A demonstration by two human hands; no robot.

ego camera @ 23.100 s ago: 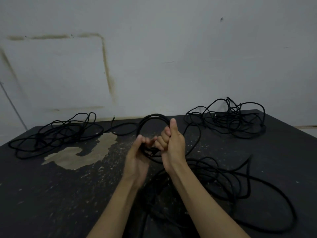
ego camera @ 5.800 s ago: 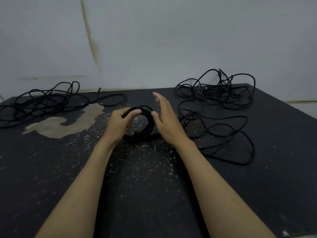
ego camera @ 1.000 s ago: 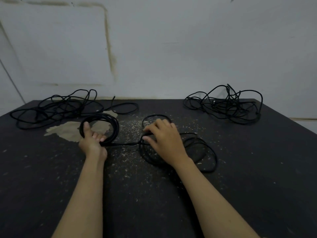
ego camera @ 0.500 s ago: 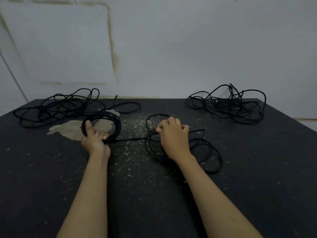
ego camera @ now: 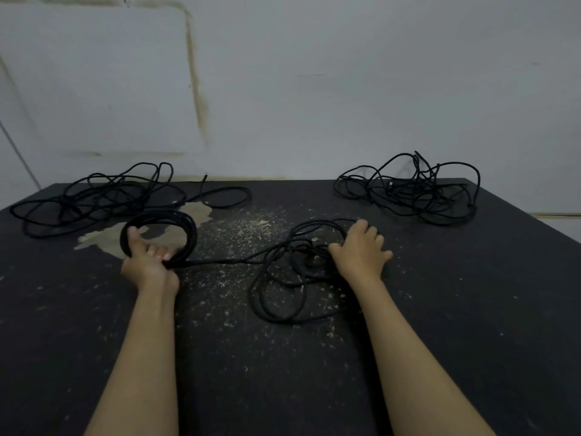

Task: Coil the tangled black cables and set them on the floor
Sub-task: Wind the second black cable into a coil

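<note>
The black cable [ego camera: 239, 261] lies mid-frame on the bench [ego camera: 471, 309] — limp, light, springy; left hand [ego camera: 146, 262] grips the wound coil [ego camera: 188, 229]; right hand [ego camera: 361, 250] curls into the loose tangle [ego camera: 283, 297] — best taken strand by strand.

The right hand [ego camera: 361, 250] now sits farther right, gripping the loose cable [ego camera: 283, 278]. A longer strand stretches between it and the coil [ego camera: 188, 228].

You've got a dark worktop [ego camera: 440, 309] speckled with pale flecks, a tan worn patch [ego camera: 103, 239] at its left rear, and behind it a grey wall [ego camera: 345, 89] with a brownish rectangular stain outline [ego camera: 195, 73].
</note>
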